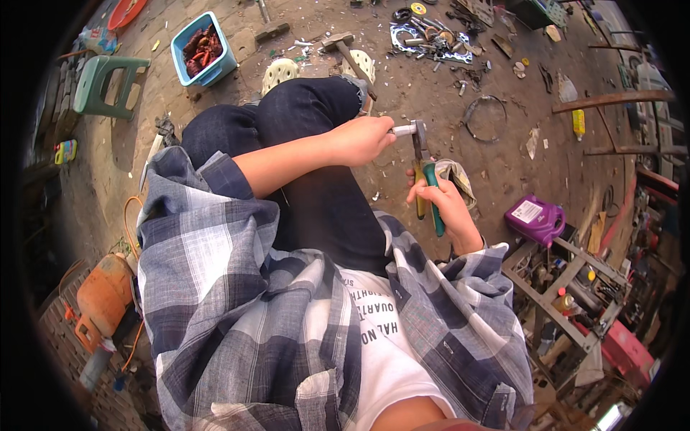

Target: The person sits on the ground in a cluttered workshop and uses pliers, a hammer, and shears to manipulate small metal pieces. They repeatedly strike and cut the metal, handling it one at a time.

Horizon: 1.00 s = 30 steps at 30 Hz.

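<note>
Outdoors, over a dirt yard strewn with scrap, I sit with one knee crossed and work a small metal part between both hands. My left hand (363,138) is closed in a fist around a short pale metal rod (404,130), only its end showing past my thumb, held just above my dark trouser knee. My right hand (447,205) is wrapped shut on the green and yellow handles of a pair of pliers (424,172), whose jaws point up and bite the rod's free end. A rag (457,176) hangs behind that hand. By my judgement the rod is light, stiff and smooth, likely to twist or slip out of bare fingers, so it wants a full fist close behind the pliers' bite. The pliers look solid and a little top-heavy; the sleeved handles give the sure hold, low down for leverage. On the ground beyond my knee lie a hammer (343,47) and a heap of loose metal parts (431,39); a blue tub (204,50) and a green stool (108,82) stand to my left, a purple jug (535,218) to my right.
</note>
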Available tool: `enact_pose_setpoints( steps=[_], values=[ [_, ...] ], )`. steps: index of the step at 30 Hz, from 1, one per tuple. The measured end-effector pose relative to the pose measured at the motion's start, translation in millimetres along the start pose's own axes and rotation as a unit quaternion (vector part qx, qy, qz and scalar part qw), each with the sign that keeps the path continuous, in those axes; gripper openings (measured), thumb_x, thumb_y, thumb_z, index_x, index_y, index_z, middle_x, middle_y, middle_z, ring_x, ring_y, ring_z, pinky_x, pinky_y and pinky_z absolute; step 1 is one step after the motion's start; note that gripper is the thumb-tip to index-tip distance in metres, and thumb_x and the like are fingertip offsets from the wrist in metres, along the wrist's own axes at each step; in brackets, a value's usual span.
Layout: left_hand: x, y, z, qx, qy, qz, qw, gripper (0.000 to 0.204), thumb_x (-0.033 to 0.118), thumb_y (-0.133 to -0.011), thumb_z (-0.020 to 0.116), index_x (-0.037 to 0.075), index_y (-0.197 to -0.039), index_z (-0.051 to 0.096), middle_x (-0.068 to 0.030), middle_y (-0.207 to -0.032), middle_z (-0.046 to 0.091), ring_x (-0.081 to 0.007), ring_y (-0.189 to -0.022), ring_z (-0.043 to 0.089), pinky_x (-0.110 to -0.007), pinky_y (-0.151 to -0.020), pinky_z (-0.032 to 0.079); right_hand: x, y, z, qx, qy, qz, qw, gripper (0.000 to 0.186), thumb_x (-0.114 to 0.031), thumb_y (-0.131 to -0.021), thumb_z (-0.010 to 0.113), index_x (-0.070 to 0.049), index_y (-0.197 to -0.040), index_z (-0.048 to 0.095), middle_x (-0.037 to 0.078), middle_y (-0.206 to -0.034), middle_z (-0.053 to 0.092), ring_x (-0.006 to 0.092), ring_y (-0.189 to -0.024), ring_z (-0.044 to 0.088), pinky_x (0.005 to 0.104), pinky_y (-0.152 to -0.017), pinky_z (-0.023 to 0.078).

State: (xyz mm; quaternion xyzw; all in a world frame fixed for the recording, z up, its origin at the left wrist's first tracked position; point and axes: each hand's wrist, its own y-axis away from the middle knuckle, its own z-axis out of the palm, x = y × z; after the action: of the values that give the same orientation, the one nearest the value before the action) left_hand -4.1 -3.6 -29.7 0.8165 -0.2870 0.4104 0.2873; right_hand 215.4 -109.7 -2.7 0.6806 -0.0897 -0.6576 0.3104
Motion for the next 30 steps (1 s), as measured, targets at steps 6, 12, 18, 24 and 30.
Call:
enact_pose_setpoints(
  steps=[6,12,18,24,30],
  values=[
    [3,0,-2,-0.025,-0.001,-0.016,1.000,0.022,0.020,-0.095,0.048,-0.002,-0.094,0.049,-0.0223,-0.081,0.055,-0.0391,-0.082,0.056,-0.045,-0.071,0.042,3,1,0,-0.005,0.001,0.003,1.000,0.019,-0.020,-0.083,0.054,-0.003,-0.080,0.062,0.006,-0.092,0.062,0.0142,-0.095,0.051,0.0295,-0.090,0.035],
    [20,4,-1,0.021,-0.081,-0.007,0.996,0.023,0.022,-0.094,0.048,0.000,-0.091,0.045,-0.0211,-0.074,0.057,-0.0403,-0.074,0.059,-0.047,-0.065,0.045,2,4,3,0.021,-0.029,-0.012,0.999,0.018,-0.017,-0.079,0.055,-0.001,-0.075,0.061,0.006,-0.087,0.058,0.0138,-0.091,0.049,0.0283,-0.088,0.035],
    [28,2,-1,0.059,-0.126,0.018,0.990,0.023,0.022,-0.094,0.048,0.000,-0.089,0.042,-0.0210,-0.068,0.057,-0.0425,-0.066,0.057,-0.049,-0.058,0.044,-7,5,4,0.071,-0.039,-0.039,0.996,0.018,-0.017,-0.075,0.058,-0.001,-0.071,0.065,0.006,-0.092,0.056,0.0142,-0.090,0.049,0.0267,-0.085,0.035],
    [22,9,-10,0.105,0.008,0.113,0.988,0.021,0.019,-0.094,0.048,0.000,-0.090,0.040,-0.0208,-0.064,0.053,-0.0427,-0.064,0.054,-0.048,-0.056,0.042,-32,11,5,0.057,0.012,-0.043,0.997,0.017,-0.016,-0.070,0.060,-0.002,-0.073,0.070,0.007,-0.099,0.053,0.0150,-0.095,0.048,0.0266,-0.086,0.034],
    [37,10,-31,0.003,-0.099,0.012,0.995,0.022,0.020,-0.095,0.049,0.000,-0.091,0.040,-0.0207,-0.070,0.051,-0.0402,-0.070,0.052,-0.046,-0.061,0.040,-43,12,-6,0.027,0.052,-0.050,0.997,0.016,-0.014,-0.070,0.061,-0.003,-0.075,0.071,0.006,-0.102,0.050,0.0161,-0.099,0.045,0.0288,-0.086,0.035]
  ],
)
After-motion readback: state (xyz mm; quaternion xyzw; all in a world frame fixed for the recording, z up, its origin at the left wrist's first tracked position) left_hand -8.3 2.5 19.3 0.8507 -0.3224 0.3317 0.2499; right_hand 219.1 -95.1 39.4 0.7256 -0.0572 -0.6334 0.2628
